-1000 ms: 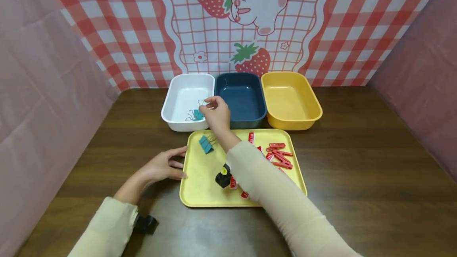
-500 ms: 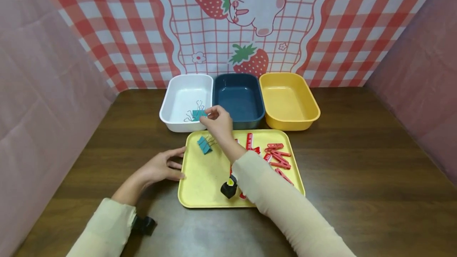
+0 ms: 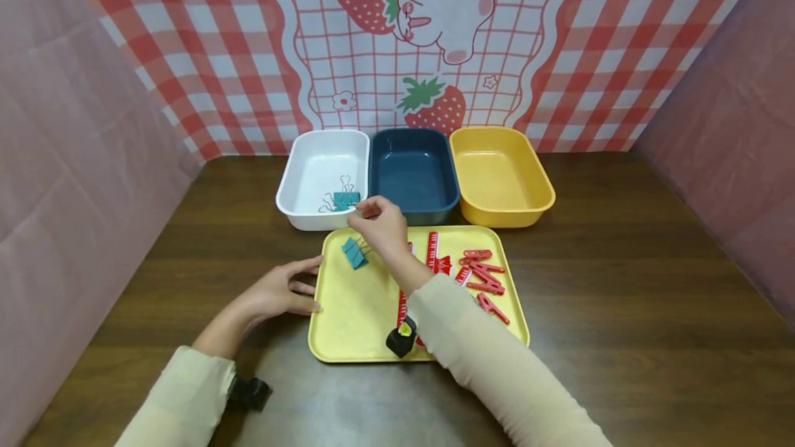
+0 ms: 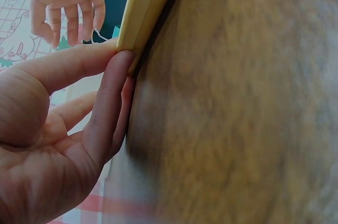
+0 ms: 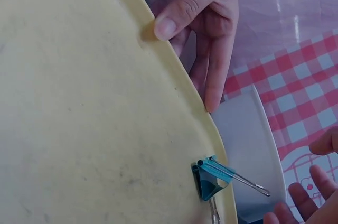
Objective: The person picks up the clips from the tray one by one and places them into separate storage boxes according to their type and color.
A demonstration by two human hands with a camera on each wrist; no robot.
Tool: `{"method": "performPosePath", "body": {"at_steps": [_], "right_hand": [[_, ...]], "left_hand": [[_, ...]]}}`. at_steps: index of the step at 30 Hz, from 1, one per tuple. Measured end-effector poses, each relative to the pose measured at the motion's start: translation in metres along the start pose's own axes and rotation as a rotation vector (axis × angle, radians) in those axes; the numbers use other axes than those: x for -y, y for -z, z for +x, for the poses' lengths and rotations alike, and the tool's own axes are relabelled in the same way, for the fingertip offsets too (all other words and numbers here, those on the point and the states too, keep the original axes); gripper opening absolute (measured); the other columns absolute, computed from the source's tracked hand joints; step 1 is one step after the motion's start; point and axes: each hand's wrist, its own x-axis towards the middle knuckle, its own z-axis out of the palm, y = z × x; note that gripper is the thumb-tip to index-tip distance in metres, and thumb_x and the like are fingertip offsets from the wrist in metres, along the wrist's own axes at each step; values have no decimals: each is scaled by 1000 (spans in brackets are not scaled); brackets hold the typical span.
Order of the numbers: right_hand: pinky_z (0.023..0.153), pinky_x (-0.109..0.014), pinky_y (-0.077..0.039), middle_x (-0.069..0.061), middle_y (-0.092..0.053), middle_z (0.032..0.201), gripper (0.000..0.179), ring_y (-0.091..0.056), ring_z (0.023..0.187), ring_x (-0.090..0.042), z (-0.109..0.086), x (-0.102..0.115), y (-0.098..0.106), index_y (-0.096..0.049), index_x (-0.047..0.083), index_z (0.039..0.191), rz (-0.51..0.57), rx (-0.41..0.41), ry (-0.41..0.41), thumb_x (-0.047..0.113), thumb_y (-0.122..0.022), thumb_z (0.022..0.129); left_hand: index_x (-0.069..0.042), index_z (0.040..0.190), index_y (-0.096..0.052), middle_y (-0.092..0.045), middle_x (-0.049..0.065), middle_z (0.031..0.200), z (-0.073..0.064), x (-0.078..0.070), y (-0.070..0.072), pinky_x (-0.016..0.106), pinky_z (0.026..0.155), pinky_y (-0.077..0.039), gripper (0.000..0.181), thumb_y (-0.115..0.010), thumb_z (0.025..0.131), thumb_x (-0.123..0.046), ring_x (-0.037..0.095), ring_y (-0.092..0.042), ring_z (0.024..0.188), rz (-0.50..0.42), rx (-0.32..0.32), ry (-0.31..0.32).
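Observation:
In the head view, my left hand touches the left rim of a yellow tray, its thumb on the rim and its fingers straight. My right hand, its fingers loosely bent and holding nothing, is above the tray's back edge, by the front corner of a white tub. Teal binder clips lie in that tub. One more teal binder clip sits on the tray's back left, close to my right hand. Red clothespins and red strips with white marks lie on the tray, partly hidden by my right sleeve.
A dark blue tub and a yellow tub stand beside the white one behind the tray. A checked cloth rises behind them. The brown table extends to both sides.
My right hand has drawn back from over the white tub toward the tray. A teal binder clip shows in the tub where the hand was. My left hand has stayed at the rim.

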Motion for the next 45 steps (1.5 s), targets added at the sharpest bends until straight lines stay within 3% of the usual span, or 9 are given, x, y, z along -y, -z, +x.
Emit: {"method": "performPosePath", "body": {"at_steps": [8, 16, 23, 27, 32, 36, 45], "right_hand": [[78, -30, -49, -8, -61, 100, 25, -54, 91, -20, -4, -4, 1, -66, 9, 100, -33, 77, -91, 12, -74, 76], [85, -35, -48, -11, -58, 111, 37, -53, 101, -26, -3, -11, 2, -63, 8, 109, -93, 155, -124, 9, -76, 74], [95, -35, -42, -12, -53, 122, 56, -47, 109, -26, 0, -23, 0, -61, 10, 113, -137, 275, -149, -9, -78, 63], [90, -32, -45, -12, -54, 120, 61, -47, 105, -25, 0, -27, 0, -63, 12, 109, -179, 311, -130, -16, -78, 57], [82, -29, -47, -10, -56, 112, 60, -48, 100, -24, 1, -31, -2, -63, 13, 106, -290, 318, -42, -16, -78, 55], [74, -27, -48, -8, -56, 105, 53, -49, 94, -23, 1, -34, -3, -62, 12, 101, -292, 296, -34, -15, -76, 58], [71, -28, -48, -7, -59, 92, 38, -54, 88, -21, 2, -36, -1, -60, 9, 96, -248, 261, -15, -3, -79, 66]], "left_hand": [[5, 144, -23, -30, 27, 138, -1, -1, -1, 40, 76, -55, 83, -68, 75, 14, 34, -56, 105, -10, -3, 15], [5, 144, -23, -30, 27, 138, -1, -2, 0, 41, 76, -55, 83, -68, 76, 15, 34, -56, 105, -18, -1, 16], [6, 144, -23, -30, 28, 137, 0, 2, 0, 41, 76, -55, 83, -68, 75, 16, 34, -56, 104, -34, 3, 1], [6, 144, -24, -31, 28, 137, 0, 2, 0, 41, 76, -55, 83, -68, 74, 16, 34, -56, 104, -24, 0, -4], [5, 144, -24, -31, 28, 136, 0, 2, 0, 41, 75, -56, 83, -69, 74, 15, 34, -56, 104, -17, -7, -1], [4, 144, -24, -31, 27, 137, 0, 1, 0, 41, 75, -56, 84, -69, 75, 14, 33, -56, 104, -15, -5, 9], [3, 145, -24, -31, 27, 137, 0, 0, 0, 40, 75, -56, 83, -68, 76, 14, 32, -55, 105, -14, -3, 21]]}}
